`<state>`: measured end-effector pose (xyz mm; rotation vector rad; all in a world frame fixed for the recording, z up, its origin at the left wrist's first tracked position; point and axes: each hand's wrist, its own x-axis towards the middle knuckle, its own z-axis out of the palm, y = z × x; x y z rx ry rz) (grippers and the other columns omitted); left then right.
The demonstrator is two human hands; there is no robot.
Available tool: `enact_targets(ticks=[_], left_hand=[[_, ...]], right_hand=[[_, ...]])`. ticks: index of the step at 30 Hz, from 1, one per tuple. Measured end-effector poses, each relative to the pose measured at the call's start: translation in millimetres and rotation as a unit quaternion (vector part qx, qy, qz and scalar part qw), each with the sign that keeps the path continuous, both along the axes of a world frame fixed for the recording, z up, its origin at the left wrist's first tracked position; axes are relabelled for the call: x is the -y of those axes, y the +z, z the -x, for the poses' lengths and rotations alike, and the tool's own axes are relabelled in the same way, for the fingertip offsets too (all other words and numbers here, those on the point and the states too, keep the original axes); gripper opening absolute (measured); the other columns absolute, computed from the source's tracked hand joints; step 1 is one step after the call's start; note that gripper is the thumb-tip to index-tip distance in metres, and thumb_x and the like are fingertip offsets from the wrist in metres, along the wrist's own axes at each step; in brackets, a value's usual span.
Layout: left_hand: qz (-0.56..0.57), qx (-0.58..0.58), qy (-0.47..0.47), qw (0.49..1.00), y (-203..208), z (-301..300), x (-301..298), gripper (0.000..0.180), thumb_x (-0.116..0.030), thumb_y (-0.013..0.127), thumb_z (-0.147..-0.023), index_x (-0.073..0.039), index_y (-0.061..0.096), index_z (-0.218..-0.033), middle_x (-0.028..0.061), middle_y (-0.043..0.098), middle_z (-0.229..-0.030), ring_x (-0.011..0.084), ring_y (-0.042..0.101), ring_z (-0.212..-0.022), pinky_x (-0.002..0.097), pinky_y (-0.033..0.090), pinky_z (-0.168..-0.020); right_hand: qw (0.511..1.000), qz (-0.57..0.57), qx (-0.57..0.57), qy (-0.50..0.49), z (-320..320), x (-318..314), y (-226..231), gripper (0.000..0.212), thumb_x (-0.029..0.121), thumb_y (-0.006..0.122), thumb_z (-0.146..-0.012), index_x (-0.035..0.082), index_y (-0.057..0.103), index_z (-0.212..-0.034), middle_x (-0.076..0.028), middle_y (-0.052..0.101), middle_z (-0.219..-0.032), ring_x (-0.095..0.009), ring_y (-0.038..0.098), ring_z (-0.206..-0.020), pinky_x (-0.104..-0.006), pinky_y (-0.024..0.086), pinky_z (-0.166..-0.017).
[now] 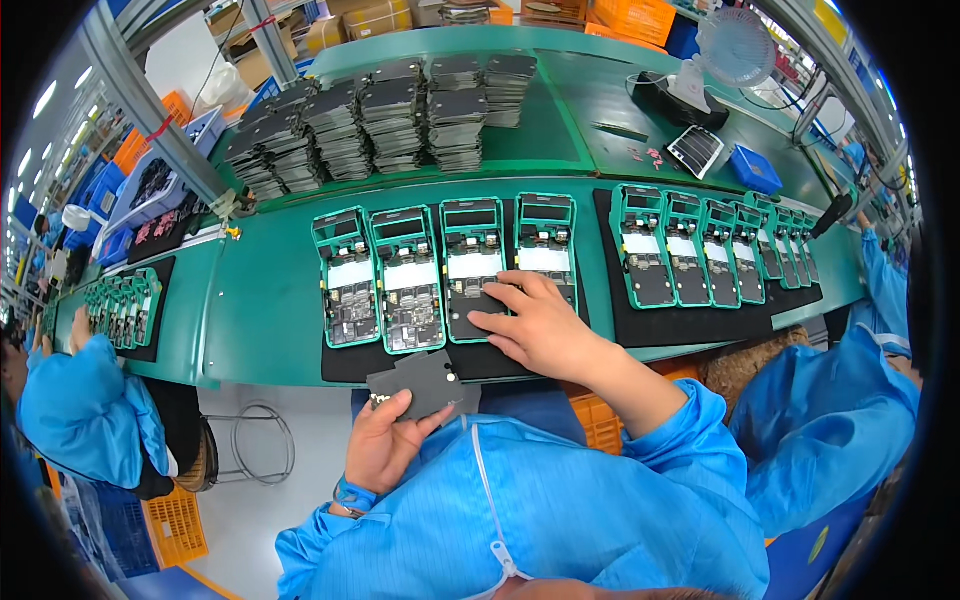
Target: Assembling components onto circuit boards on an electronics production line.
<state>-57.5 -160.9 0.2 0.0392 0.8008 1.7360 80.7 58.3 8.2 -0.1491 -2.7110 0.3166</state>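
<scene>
Four green-framed device housings stand in a row before me on a black mat. The two on the left, a first housing and a second housing, show bare circuit boards in their lower halves. On the third housing a dark flat plate covers the lower part. My right hand rests on it with fingers spread, hiding part of it. To its right is a fourth housing. Close to the table's front edge, my left hand grips a few dark grey plates between thumb and fingers.
Tall stacks of dark plates line the back of the green bench. More housings sit on a mat at right. A fan and a blue tray stand behind them. Blue-sleeved co-workers sit either side.
</scene>
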Motion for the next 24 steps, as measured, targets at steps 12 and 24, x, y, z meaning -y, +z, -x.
enact_targets(ticks=[12,24], left_hand=[[-0.006,-0.03,-0.008,1.0,0,2,12,0.04,-0.007,0.048,-0.093,0.001,0.042,-0.131,0.0185,0.05,-0.131,0.0344,0.05,-0.122,0.051,0.043,-0.102],[0.007,0.0,0.031,0.999,-5,2,18,0.036,-0.007,0.05,-0.094,0.002,0.044,-0.129,0.0181,0.052,-0.128,0.0324,0.052,-0.12,0.0472,0.047,-0.098]], right_hand=[[0.995,-0.086,0.054,-0.005,4,6,8,0.036,0.017,0.069,-0.073,0.015,0.067,-0.109,-0.014,0.054,-0.12,-0.034,0.043,-0.121,-0.0493,0.035,-0.099],[0.983,0.111,-0.001,0.15,18,52,4,0.048,0.021,0.073,-0.075,0.013,0.06,-0.121,-0.015,0.048,-0.129,-0.035,0.049,-0.112,-0.0434,0.043,-0.094]])
